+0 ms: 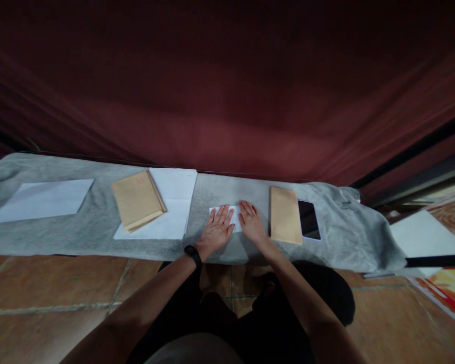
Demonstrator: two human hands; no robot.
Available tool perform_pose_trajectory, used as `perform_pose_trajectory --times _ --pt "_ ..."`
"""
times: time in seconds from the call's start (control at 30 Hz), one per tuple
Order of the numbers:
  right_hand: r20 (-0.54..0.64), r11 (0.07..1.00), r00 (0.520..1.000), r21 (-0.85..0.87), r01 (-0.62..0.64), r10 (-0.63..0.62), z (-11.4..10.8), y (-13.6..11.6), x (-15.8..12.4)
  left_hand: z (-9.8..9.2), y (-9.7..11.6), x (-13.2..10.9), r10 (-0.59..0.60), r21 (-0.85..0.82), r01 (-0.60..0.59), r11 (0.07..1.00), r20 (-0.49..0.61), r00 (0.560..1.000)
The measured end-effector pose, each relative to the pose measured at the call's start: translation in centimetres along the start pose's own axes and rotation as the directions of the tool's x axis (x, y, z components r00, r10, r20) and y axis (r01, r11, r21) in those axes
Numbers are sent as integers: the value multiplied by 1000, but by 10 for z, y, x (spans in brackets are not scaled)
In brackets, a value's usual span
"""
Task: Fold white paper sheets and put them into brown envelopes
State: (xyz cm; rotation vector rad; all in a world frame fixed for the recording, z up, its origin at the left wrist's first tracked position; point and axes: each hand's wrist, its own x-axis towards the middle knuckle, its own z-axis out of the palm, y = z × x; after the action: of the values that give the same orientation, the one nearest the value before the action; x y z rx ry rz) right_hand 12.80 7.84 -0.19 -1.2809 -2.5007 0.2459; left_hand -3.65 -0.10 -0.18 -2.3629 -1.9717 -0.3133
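Note:
A small white piece of paper [235, 222], seemingly folded, lies on the grey cloth [227, 191] in front of me. My left hand [217, 227] rests flat over its left part, fingers stretched out and slightly spread. At its right end my right hand [251, 222] presses down with extended fingers. Both palms face the cloth, and they cover much of the paper. Just right of my right hand lies a brown envelope [286, 215]. A phone with a dark screen [309, 220] touches or nearly touches that envelope's right side.
Left of my hands, a stack of brown envelopes [138, 198] sits on large white sheets [176, 212]. Another white sheet [47, 199] lies farther left. A dark red curtain [227, 111] hangs behind the cloth-covered surface. White paper [426, 235] is at the far right, above the tiled floor [394, 313].

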Motion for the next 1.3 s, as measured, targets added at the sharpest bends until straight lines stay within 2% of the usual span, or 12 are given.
perform_pose_trajectory --times 0.17,0.5,0.6,0.73,0.87,0.97,1.13,1.3 --pt "3 999 999 -22 38 -38 0 4 18 0 1 -1 13 -15 -13 1000 -13 1000" --pt "53 997 998 -74 -38 42 -16 -1 24 -6 1 -4 75 -29 -75 997 11 997" --pt "65 995 995 -74 -66 71 -18 3 19 -7 5 -6 81 -34 -81 996 13 997" --pt "24 999 999 -39 -33 34 -16 1 7 -7 9 -8 70 -33 -70 997 3 998" --pt "-9 998 999 43 49 -49 -5 -20 -14 -3 9 -8 78 -35 -77 996 24 997" --pt "8 992 992 21 127 -127 2 -34 -30 1 7 -8 88 -34 -87 996 43 995" --pt "-12 995 997 -64 81 -82 5 -36 -44 0 6 -8 85 -45 -83 996 36 996" --pt "-59 995 997 -92 36 -41 7 -29 -46 -4 0 -10 24 -41 -23 999 20 1000"
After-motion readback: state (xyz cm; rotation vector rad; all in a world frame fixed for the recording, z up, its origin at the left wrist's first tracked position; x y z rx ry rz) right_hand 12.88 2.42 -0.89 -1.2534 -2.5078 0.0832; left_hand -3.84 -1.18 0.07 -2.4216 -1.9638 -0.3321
